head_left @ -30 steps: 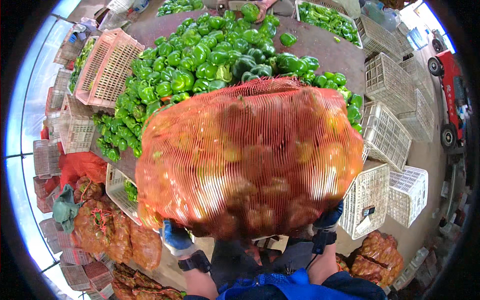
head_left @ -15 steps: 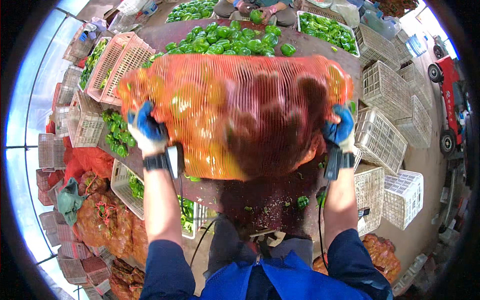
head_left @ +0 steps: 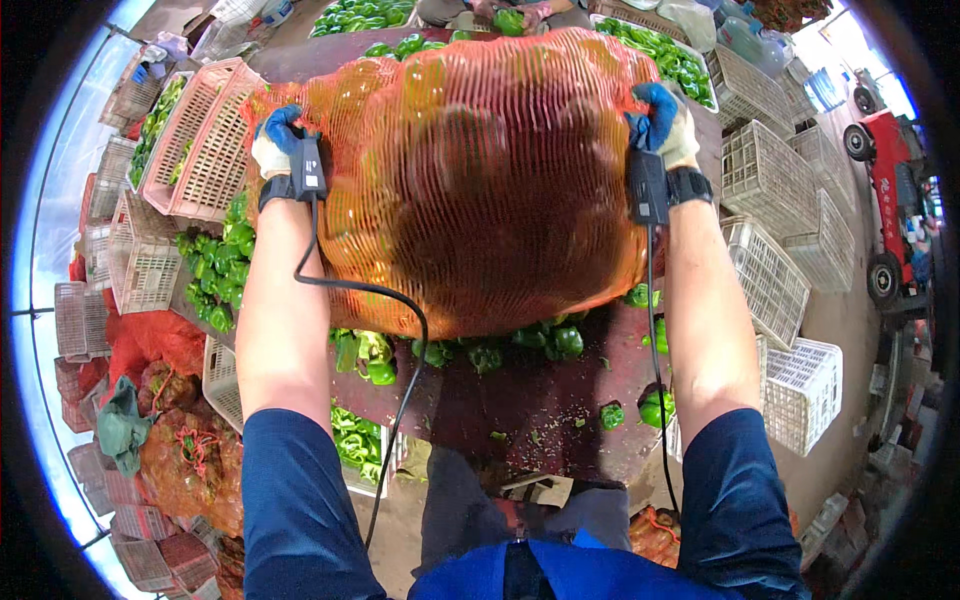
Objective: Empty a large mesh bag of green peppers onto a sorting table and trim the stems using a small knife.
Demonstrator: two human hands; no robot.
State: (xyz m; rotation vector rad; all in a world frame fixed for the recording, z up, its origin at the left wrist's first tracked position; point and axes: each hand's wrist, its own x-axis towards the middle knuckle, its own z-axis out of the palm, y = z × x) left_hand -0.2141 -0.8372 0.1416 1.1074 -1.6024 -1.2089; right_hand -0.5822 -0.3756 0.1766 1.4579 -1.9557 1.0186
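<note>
A big orange-red mesh sack (head_left: 480,190), bulging with round peppers, stretches between my two hands over the dark red table (head_left: 520,410). My left hand (head_left: 280,140), in a blue and white glove, is closed on the sack's left end. At the opposite end my right hand (head_left: 668,125), gloved alike, grips the mesh with curled fingers. Green bell peppers (head_left: 560,342) show below the sack's near edge, and more peppers (head_left: 408,46) peek out behind it. The sack hides the table's middle. Whether its underside touches the table I cannot tell.
Pink crates (head_left: 205,140) stand at the left, with filled mesh sacks (head_left: 190,450) below them. White crates (head_left: 765,265) are stacked at the right beside a red vehicle (head_left: 890,190). Across the table, a co-worker's gloved hands (head_left: 530,14) hold a green pepper.
Both hands have moved forward, away from me, with the sack, its far edge now covering most of the pepper pile. Green peppers have come into view under its near side.
</note>
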